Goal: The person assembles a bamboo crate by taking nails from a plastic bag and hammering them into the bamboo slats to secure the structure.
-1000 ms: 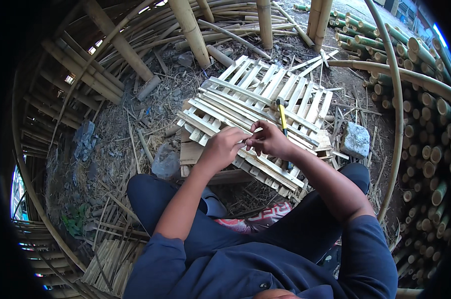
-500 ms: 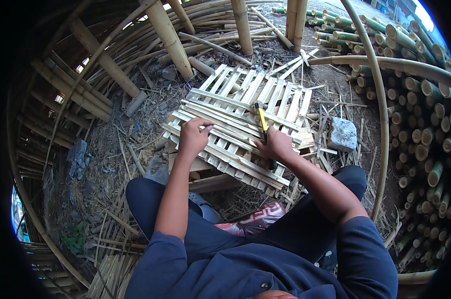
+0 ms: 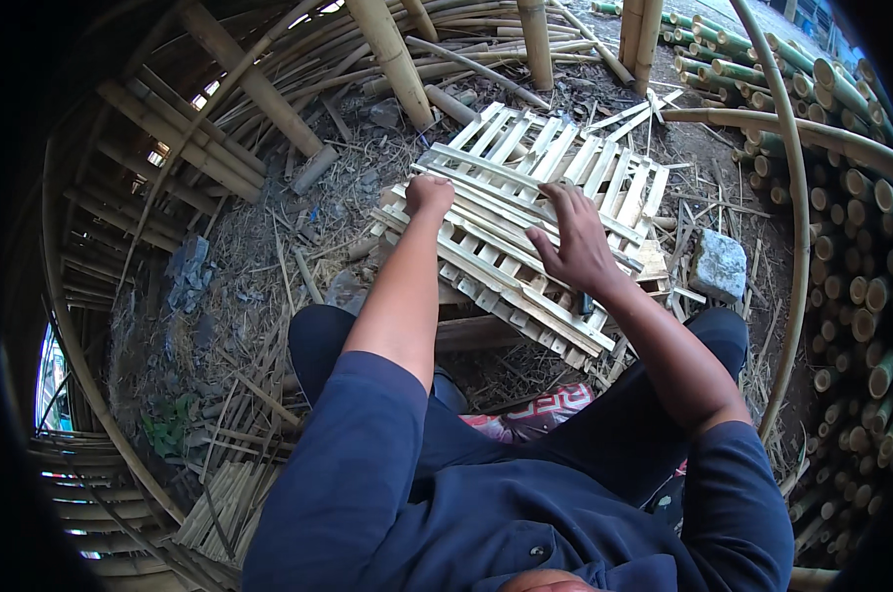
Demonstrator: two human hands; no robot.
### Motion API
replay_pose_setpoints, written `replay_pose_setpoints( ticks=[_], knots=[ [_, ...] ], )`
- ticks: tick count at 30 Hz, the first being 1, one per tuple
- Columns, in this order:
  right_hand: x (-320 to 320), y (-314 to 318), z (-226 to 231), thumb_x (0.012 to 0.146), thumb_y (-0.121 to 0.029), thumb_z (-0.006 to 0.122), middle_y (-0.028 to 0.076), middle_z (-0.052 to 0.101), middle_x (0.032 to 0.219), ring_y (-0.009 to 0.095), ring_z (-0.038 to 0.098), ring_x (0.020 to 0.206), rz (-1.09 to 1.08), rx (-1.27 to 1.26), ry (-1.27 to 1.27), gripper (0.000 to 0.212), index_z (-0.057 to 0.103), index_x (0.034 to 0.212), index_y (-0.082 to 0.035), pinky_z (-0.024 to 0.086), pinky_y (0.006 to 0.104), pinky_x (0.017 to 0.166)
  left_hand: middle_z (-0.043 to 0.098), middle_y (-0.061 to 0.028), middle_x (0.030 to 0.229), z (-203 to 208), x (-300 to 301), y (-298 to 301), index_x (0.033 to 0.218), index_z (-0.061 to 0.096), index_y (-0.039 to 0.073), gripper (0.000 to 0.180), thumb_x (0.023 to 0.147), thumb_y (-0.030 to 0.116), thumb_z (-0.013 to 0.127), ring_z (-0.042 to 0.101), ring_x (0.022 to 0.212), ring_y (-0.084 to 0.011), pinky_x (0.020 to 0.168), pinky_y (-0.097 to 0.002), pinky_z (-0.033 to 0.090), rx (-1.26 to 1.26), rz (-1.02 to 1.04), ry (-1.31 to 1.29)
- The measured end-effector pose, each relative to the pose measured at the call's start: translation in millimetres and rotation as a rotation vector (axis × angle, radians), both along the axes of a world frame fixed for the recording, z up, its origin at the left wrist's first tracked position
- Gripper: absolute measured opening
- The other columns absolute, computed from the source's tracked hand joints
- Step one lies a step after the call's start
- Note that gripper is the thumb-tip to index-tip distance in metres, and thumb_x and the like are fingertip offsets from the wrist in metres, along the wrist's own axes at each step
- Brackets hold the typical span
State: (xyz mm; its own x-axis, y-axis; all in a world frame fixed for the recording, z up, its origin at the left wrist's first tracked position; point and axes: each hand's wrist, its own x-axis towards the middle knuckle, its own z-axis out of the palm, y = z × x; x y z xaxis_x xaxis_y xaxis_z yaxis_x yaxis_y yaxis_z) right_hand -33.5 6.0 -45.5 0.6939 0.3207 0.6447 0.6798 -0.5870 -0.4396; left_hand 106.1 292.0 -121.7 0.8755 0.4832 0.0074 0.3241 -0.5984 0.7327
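Closed into a fist at the left hand (image 3: pixel 430 195), at the left end of the wooden slats (image 3: pixel 501 225), perhaps for steadying them; cannot tell about anything held inside. Spread wide at the right hand (image 3: pixel 577 237), with fingers over the slats, near a dark handle (image 3: pixel 586 304); cannot tell whether pressing or only hovering. Laid crosswise above a low wooden table (image 3: pixel 474 334), before the bent knees (image 3: pixel 718 340), probably for easy reach from both sides.
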Motion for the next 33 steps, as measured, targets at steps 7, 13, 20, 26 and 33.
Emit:
replay_pose_setpoints(
  ticks=[7,13,20,26,33],
  knots=[
    [-83,37,37,0.103,-0.070,0.033,0.021,0.036,0.164,0.039,0.029,0.155,0.761,-0.100,-0.240,0.082,0.035,0.160,-0.012,0.019,0.0554,0.126,0.079,-0.0132,0.101,3,-1,-60,0.095,0.082,0.012,0.015,0.084,0.020,0.076,0.077,0.095,-0.0303,0.085,-0.0399,0.060,0.036,0.020,-0.001],
    [-24,7,6,0.101,-0.046,0.058,0.019,0.046,0.157,0.037,0.035,0.151,-0.147,-0.391,0.136,0.073,0.036,0.157,-0.005,0.025,0.0629,0.121,0.078,-0.0142,0.100,-10,1,-48,0.101,0.082,0.014,0.017,0.088,0.021,0.074,0.076,0.093,-0.0325,0.082,-0.0411,0.060,0.123,0.016,-0.017],
    [14,-30,-25,0.094,-0.070,0.055,0.017,0.075,0.087,0.036,0.075,0.080,-0.348,-0.546,0.815,0.071,0.077,0.093,-0.003,0.058,0.0478,0.072,0.078,-0.0163,0.093,-2,22,20,0.103,0.081,0.010,0.019,0.093,0.025,0.073,0.076,0.086,-0.0327,0.075,-0.0413,0.058,0.222,0.022,-0.227],
    [5,-38,-74,0.093,-0.016,0.059,0.024,0.073,0.091,0.040,0.074,0.081,-0.347,-0.523,0.675,0.021,0.067,0.097,0.003,0.060,0.0454,0.071,0.079,-0.0071,0.096,37,-4,42,0.103,0.079,0.001,0.019,0.096,0.016,0.071,0.073,0.086,-0.0158,0.083,-0.0316,0.055,0.030,-0.299,-0.193],
    [15,-66,-58,0.099,-0.009,0.056,0.034,0.065,0.083,0.053,0.066,0.082,-0.424,-0.032,0.775,0.020,0.054,0.097,0.011,0.053,0.0570,0.076,0.074,-0.0131,0.123,41,-30,76,0.102,0.080,0.001,0.015,0.092,0.010,0.073,0.070,0.116,-0.0267,0.103,-0.0360,0.051,0.104,-0.450,-0.235]
  ],
)
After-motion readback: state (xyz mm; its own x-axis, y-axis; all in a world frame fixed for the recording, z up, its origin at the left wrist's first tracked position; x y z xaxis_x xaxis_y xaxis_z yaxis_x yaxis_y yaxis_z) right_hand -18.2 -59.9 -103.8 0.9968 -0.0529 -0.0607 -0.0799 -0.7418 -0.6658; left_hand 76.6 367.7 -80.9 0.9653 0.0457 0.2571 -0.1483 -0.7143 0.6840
